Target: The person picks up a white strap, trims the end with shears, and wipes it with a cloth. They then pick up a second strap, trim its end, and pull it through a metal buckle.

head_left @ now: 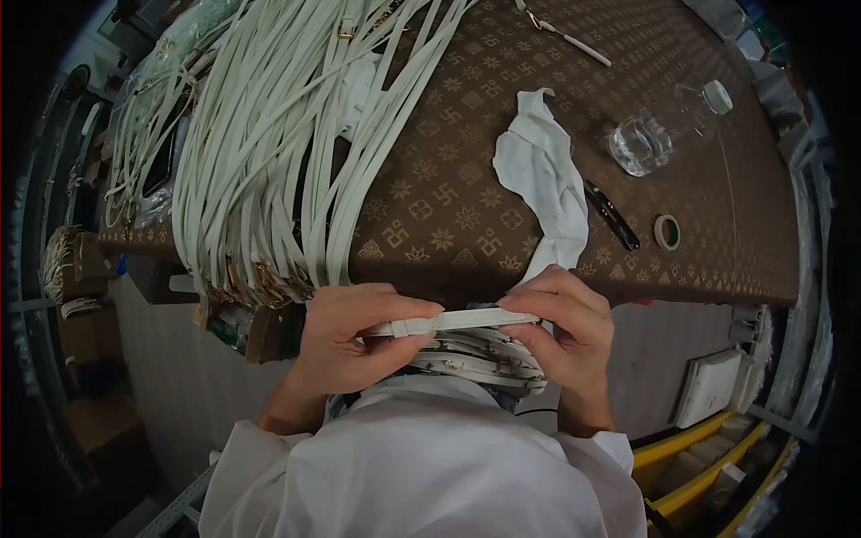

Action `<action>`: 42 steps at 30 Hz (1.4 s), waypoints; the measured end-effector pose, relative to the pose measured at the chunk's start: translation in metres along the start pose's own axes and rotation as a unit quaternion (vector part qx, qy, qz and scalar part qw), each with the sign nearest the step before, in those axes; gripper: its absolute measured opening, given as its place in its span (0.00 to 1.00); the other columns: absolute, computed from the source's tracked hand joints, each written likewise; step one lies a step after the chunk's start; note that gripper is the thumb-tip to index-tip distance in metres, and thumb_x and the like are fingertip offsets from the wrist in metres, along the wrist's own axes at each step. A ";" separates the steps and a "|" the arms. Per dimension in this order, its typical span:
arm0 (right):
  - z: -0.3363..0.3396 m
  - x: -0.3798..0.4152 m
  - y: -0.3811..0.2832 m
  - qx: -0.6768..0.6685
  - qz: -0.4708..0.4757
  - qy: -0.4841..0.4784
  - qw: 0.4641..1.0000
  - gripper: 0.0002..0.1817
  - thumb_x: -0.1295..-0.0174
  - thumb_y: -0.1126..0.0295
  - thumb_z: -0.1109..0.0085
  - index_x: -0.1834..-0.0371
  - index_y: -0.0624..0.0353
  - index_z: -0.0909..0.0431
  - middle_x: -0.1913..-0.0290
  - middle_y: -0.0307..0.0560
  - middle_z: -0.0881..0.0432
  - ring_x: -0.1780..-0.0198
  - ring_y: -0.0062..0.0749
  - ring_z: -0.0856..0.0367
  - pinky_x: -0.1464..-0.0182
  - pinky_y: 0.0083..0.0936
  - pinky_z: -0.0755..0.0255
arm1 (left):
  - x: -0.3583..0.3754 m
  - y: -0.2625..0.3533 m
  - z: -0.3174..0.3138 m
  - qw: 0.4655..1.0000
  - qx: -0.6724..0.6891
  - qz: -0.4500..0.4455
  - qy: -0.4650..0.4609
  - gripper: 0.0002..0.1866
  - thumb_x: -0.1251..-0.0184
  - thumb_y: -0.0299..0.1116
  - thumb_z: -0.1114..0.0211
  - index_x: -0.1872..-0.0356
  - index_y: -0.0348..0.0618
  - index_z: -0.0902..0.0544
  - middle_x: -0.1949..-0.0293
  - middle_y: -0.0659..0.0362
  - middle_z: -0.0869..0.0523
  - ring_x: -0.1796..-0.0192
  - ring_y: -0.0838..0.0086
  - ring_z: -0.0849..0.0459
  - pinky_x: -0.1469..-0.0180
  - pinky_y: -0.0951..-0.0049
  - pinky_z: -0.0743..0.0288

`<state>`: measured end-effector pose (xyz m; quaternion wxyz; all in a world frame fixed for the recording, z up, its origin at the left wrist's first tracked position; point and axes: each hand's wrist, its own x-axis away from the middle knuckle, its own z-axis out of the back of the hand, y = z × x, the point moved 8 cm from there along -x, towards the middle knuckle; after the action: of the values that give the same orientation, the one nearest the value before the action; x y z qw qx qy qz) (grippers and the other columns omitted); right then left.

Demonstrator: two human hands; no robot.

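Observation:
A white strap with a loop near its left end is stretched level between my two hands, just off the table's front edge. My left hand pinches it beside the loop, thumb below and fingers above. At the other end my right hand grips it the same way. Below the strap, more white straps with small metal fittings lie bundled at my lap. A crumpled white cloth lies on the table, its lower end reaching down by my right hand.
Many white straps hang over the table's front edge at left. On the brown patterned tablecloth are a black pen-like tool, a tape roll, a plastic bottle and a short strap with a clasp. A yellow crate stands lower right.

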<state>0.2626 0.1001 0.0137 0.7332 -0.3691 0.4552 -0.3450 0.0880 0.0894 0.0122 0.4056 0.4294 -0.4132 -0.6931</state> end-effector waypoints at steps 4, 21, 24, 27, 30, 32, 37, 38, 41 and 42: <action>0.004 0.002 0.001 -0.030 0.013 0.004 0.999 0.13 0.58 0.81 0.35 0.65 0.64 0.18 0.69 0.47 0.21 0.73 0.27 0.26 0.74 0.19 0.34 | 0.002 0.001 -0.004 1.000 0.011 0.015 -0.002 0.14 0.57 0.20 0.33 0.64 0.38 0.17 0.84 0.61 0.24 0.85 0.80 0.32 0.84 0.79 0.45; 0.005 0.003 -0.001 0.025 0.030 -0.050 0.998 0.12 0.58 0.78 0.36 0.67 0.61 0.19 0.67 0.43 0.21 0.67 0.33 0.26 0.66 0.24 0.32 | 0.017 -0.025 -0.056 0.887 0.234 0.347 -0.195 0.08 0.37 0.26 0.44 0.59 0.36 0.22 0.78 0.66 0.23 0.76 0.88 0.30 0.75 0.88 0.39; 0.010 0.001 -0.003 0.021 0.077 -0.073 0.994 0.11 0.56 0.76 0.36 0.66 0.62 0.19 0.65 0.45 0.19 0.64 0.33 0.23 0.64 0.25 0.31 | 0.019 -0.036 -0.075 0.857 0.309 0.364 -0.195 0.08 0.33 0.30 0.48 0.65 0.37 0.23 0.81 0.66 0.28 0.79 0.87 0.34 0.78 0.86 0.42; 0.048 -0.006 0.009 0.177 0.003 0.040 0.983 0.12 0.52 0.73 0.37 0.63 0.64 0.21 0.61 0.50 0.20 0.61 0.40 0.24 0.60 0.31 0.30 | 0.020 -0.051 -0.075 0.839 0.379 0.367 -0.133 0.09 0.32 0.31 0.49 0.69 0.38 0.25 0.82 0.67 0.30 0.81 0.87 0.36 0.79 0.86 0.44; 0.087 0.002 0.044 0.396 -0.012 0.178 0.901 0.11 0.52 0.72 0.37 0.65 0.63 0.22 0.64 0.48 0.23 0.62 0.43 0.27 0.60 0.32 0.32 | 0.017 -0.051 -0.066 0.842 0.413 0.345 -0.043 0.09 0.31 0.31 0.50 0.70 0.39 0.26 0.82 0.67 0.31 0.81 0.87 0.38 0.79 0.85 0.45; 0.101 0.005 0.064 0.522 -0.104 0.175 0.828 0.10 0.51 0.73 0.38 0.66 0.64 0.24 0.66 0.49 0.26 0.63 0.44 0.28 0.61 0.34 0.33 | 0.013 -0.049 -0.060 0.848 0.415 0.330 0.016 0.09 0.31 0.30 0.51 0.69 0.38 0.26 0.82 0.67 0.32 0.81 0.87 0.39 0.79 0.86 0.45; 0.101 0.023 0.079 0.419 -0.203 0.185 0.865 0.09 0.45 0.73 0.42 0.64 0.66 0.27 0.67 0.52 0.28 0.64 0.45 0.28 0.60 0.35 0.33 | 0.012 -0.037 -0.045 0.923 0.302 0.234 0.050 0.09 0.30 0.29 0.54 0.62 0.37 0.26 0.79 0.66 0.31 0.77 0.88 0.38 0.75 0.87 0.43; 0.101 0.024 0.075 0.444 -0.204 0.187 0.852 0.08 0.44 0.74 0.44 0.64 0.66 0.27 0.67 0.52 0.28 0.64 0.45 0.28 0.60 0.34 0.33 | 0.011 -0.033 -0.045 0.927 0.304 0.214 0.045 0.08 0.30 0.28 0.54 0.61 0.37 0.26 0.78 0.66 0.31 0.76 0.87 0.37 0.74 0.87 0.42; 0.088 0.020 0.051 0.344 -0.192 0.221 0.892 0.07 0.41 0.75 0.47 0.62 0.68 0.28 0.68 0.50 0.29 0.70 0.39 0.29 0.67 0.28 0.32 | 0.012 -0.029 -0.044 0.938 0.288 0.188 0.028 0.12 0.31 0.26 0.53 0.52 0.35 0.26 0.73 0.64 0.29 0.75 0.86 0.33 0.72 0.86 0.38; 0.081 0.022 0.038 0.242 -0.148 0.278 0.918 0.08 0.41 0.75 0.47 0.60 0.67 0.27 0.70 0.49 0.30 0.72 0.37 0.30 0.70 0.26 0.33 | 0.012 -0.026 -0.043 0.939 0.290 0.180 0.028 0.14 0.31 0.26 0.53 0.49 0.34 0.26 0.71 0.63 0.28 0.74 0.85 0.32 0.72 0.86 0.37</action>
<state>0.3518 0.1188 -0.0028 0.5844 -0.1330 0.4832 -0.6382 0.1191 0.0773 -0.0276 0.3930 0.4663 -0.6553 -0.4458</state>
